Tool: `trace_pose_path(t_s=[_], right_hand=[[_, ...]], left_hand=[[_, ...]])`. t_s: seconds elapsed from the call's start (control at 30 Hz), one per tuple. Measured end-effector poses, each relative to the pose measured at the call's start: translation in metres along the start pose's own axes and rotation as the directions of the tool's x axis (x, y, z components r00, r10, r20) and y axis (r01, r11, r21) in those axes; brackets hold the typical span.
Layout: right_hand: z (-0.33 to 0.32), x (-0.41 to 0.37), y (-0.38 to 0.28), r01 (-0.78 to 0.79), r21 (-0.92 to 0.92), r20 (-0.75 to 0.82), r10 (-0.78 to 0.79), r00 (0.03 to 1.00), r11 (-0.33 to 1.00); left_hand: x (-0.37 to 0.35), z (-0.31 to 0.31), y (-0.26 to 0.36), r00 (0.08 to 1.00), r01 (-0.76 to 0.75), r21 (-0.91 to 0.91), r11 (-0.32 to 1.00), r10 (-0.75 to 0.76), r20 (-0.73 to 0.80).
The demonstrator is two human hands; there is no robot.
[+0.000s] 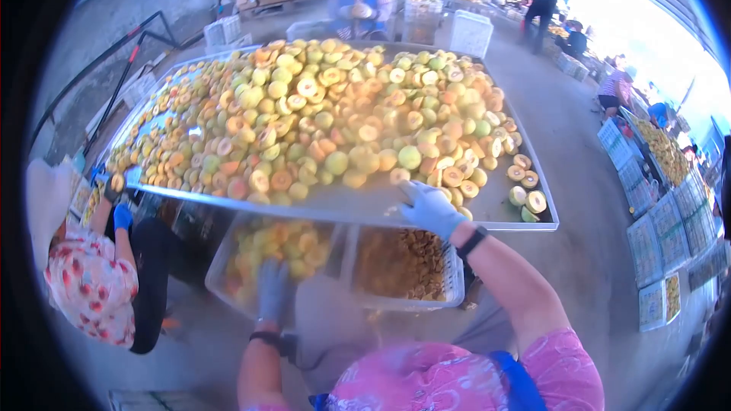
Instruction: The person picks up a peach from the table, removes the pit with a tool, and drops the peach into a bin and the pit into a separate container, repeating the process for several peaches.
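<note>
Halved apricots (335, 114) lie heaped across a large metal-rimmed tray table (487, 213), several with their pits showing. My right hand (432, 208), in a pale glove with a dark band at the wrist, reaches over the near edge of the tray. Its fingers are stretched toward the nearest halves, and it holds nothing that I can see. Lower down, my left hand (272, 289), also gloved, is at a white crate (221, 278) of apricot halves (285, 247). Motion smears it, and its fingertips are hidden against the fruit.
Beside that crate, a second white crate (407, 304) holds brown pits (422, 259). A person in a floral top (91, 281) works at the left corner. Across the table sits another person (358, 0). Stacked crates (659, 236) line the right side.
</note>
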State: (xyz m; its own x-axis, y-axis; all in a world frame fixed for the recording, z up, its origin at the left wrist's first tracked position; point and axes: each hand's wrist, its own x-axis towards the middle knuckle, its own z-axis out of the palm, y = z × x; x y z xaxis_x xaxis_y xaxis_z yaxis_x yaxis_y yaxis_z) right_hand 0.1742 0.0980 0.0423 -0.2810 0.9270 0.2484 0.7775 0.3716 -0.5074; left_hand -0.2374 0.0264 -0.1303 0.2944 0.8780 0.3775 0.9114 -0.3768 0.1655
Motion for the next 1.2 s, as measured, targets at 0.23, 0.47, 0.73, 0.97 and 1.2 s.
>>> trace_pose_path(t_s=[0.23,0.47,0.73,0.97,1.2], right_hand=[[0.070,0.058,0.089,0.110,-0.518,-0.088,-0.180,0.980,0.848],[0.061,0.066,0.079,-0.035,-0.330,-0.088,0.006,0.996,0.943],[0.028,0.040,0.074,0.126,-0.404,0.139,-0.076,0.987,0.906],[-0.085,-0.017,0.098,-0.042,-0.217,-0.125,0.015,0.992,0.975],[-0.163,-0.074,0.213,-0.511,-0.281,-0.422,0.373,0.826,0.812]], left_hand=[[0.007,-0.022,0.019,0.989,0.018,-0.006,1.000,-0.017,0.147],[-0.001,-0.029,0.010,0.959,-0.038,-0.001,0.999,0.037,0.281],[0.009,-0.052,0.030,0.976,0.024,-0.171,0.985,0.013,0.218],[0.033,-0.073,0.021,0.999,-0.030,-0.148,0.989,0.035,0.027],[0.156,-0.104,0.116,0.993,0.111,-0.386,0.916,-0.118,0.004]])
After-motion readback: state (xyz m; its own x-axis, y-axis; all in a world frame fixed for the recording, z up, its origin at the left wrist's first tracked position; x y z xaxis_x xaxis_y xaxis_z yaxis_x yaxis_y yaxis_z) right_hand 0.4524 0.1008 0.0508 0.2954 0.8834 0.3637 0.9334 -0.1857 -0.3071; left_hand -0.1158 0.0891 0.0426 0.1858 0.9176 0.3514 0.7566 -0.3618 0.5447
